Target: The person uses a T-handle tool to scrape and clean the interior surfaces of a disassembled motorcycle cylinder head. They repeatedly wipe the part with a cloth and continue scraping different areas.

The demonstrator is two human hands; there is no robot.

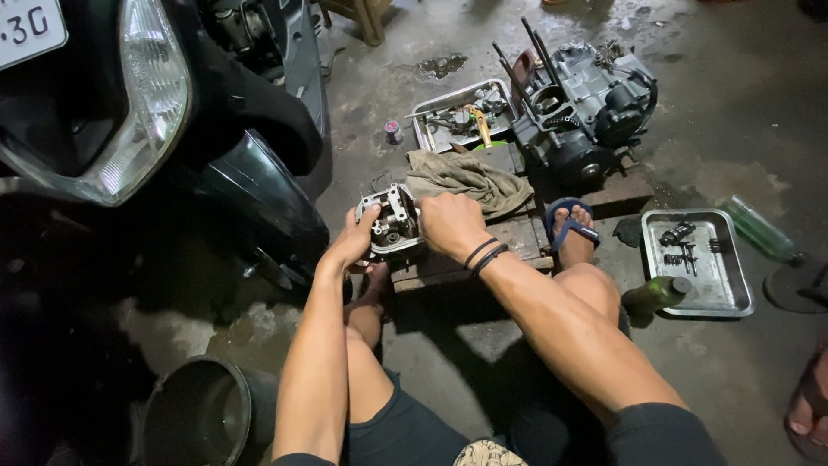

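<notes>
Motorcycle repair workshop, stripped engine (580,108), parts trays (700,263), oily concrete floor (733,155)

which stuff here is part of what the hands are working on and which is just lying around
In hand:
- left hand and right hand, both gripping the grey metal cylinder head
- wooden block under it

Lying about:
- olive rag
- grey engine block
- two steel trays of parts
- green bottles
- black bucket

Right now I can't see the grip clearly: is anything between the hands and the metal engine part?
Nothing visible. The left hand and right hand both grip the engine part directly; the rag lies behind it, on the wooden block.
</notes>
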